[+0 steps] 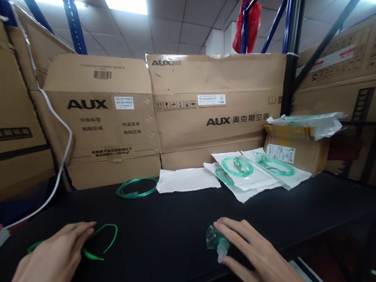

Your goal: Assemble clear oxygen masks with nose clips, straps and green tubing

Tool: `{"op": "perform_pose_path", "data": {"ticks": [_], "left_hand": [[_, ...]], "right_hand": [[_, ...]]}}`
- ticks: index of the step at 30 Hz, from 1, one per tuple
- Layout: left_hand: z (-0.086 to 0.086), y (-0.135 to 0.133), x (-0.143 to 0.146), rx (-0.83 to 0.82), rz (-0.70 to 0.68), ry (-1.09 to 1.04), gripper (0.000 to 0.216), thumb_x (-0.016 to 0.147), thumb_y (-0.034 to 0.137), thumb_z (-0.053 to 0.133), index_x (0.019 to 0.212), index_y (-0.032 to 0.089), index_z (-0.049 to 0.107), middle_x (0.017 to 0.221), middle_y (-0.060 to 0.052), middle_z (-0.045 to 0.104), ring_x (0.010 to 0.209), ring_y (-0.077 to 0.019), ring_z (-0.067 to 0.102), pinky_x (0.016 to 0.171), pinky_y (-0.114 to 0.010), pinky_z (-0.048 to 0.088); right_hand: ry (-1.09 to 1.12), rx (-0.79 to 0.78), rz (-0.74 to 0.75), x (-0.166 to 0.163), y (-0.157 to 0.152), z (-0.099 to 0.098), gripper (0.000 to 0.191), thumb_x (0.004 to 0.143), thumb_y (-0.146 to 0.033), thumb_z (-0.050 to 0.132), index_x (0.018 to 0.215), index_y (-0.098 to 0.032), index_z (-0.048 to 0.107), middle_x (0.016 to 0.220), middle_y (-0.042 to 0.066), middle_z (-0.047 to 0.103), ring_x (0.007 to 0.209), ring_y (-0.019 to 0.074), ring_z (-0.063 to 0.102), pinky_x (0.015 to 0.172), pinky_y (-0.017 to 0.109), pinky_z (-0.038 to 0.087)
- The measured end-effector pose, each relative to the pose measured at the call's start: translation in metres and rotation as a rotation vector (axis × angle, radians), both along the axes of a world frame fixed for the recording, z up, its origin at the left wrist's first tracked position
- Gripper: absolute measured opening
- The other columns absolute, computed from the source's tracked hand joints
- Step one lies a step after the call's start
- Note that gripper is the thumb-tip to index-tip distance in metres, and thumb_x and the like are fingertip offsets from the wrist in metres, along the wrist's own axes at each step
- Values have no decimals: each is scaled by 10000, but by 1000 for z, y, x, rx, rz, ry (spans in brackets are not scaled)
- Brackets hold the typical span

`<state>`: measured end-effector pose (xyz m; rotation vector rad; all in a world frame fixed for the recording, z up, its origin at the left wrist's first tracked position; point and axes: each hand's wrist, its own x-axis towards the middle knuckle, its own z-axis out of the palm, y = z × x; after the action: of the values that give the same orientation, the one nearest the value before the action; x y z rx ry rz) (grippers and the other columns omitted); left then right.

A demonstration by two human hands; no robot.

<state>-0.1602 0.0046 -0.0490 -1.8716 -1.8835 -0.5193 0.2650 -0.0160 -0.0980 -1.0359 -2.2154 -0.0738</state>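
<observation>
My left hand is low at the left on the black table, its fingers pinched together on a thin green strap. Loops of the strap stick out on both sides of the hand. At the right, my right hand has thumb and fingers around a small clear-green oxygen mask with a whitish connector pointing towards me. Part of the mask is hidden behind the fingers. Farther back lies a coil of green tubing, apart from both hands.
A flat white pouch lies beside the coil. Several clear-fronted pouches with green tubing are piled at the back right, near a small carton with another pouch on top. Cardboard panels wall the back. A white cable hangs at left.
</observation>
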Motion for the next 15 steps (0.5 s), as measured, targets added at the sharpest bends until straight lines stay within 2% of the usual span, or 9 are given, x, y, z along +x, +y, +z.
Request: {"op": "perform_pose_path", "data": {"ticks": [2, 3, 4, 6, 8, 9, 12, 15], "left_hand": [[3, -6, 21, 104, -41, -27, 395, 1041, 392, 398, 1182, 208, 718, 1245, -110, 764, 1017, -309, 773, 807, -388, 627], [3, -9, 37, 125, -87, -88, 397, 1040, 448, 413, 1178, 238, 721, 1237, -78, 769, 1016, -294, 773, 816, -386, 634], [2, -13, 57, 143, -194, -151, 398, 1030, 490, 428, 1102, 265, 749, 1152, -49, 797, 987, -272, 779, 853, -374, 633], [-2, -20, 100, 49, -463, -265, 342, 1023, 506, 486, 1002, 317, 769, 1048, 12, 815, 961, -214, 784, 882, -304, 625], [-10, -26, 136, -86, -702, -324, 198, 996, 437, 592, 1058, 344, 756, 1028, 49, 811, 916, -165, 781, 832, -227, 621], [-14, -29, 149, -117, -761, -359, 165, 970, 403, 643, 1084, 337, 743, 1036, 49, 806, 898, -158, 776, 809, -213, 620], [-20, -31, 165, -170, -770, -494, 174, 923, 301, 711, 1096, 309, 715, 989, 42, 791, 807, -145, 753, 728, -196, 610], [-19, -32, 162, -233, -776, -621, 137, 900, 248, 728, 1031, 285, 711, 861, 51, 770, 707, -132, 716, 684, -187, 594]], "right_hand": [[5, 29, 2, -1, 0, -1, 606, 991, -273, 651, 1555, -317, 431, 1492, 69, 609, 1342, 289, 608, 1137, 508, 475], [1, 41, 6, -2, -1, -1, 591, 987, -276, 660, 1541, -305, 455, 1483, 76, 617, 1329, 292, 619, 1134, 517, 470], [-5, 49, 12, -3, -2, -1, 572, 983, -276, 666, 1524, -291, 479, 1475, 85, 624, 1314, 292, 632, 1127, 521, 472], [-23, 58, 43, -8, -4, 3, 536, 971, -263, 680, 1485, -258, 528, 1450, 112, 640, 1282, 292, 657, 1098, 510, 501], [-40, 60, 90, -14, -8, 8, 506, 955, -224, 689, 1447, -238, 572, 1434, 144, 644, 1273, 298, 662, 1058, 473, 544], [-42, 54, 110, -17, -10, 11, 501, 949, -198, 690, 1437, -234, 586, 1446, 162, 628, 1276, 300, 659, 1037, 442, 565], [18, -16, 172, -22, -16, 15, 555, 926, -107, 684, 1445, -278, 586, 1561, 169, 502, 1321, 283, 624, 1025, 347, 574], [243, -140, 264, -26, -20, 13, 696, 903, -65, 673, 1507, -357, 484, 1657, 107, 365, 1396, 267, 553, 1081, 343, 534]]}}
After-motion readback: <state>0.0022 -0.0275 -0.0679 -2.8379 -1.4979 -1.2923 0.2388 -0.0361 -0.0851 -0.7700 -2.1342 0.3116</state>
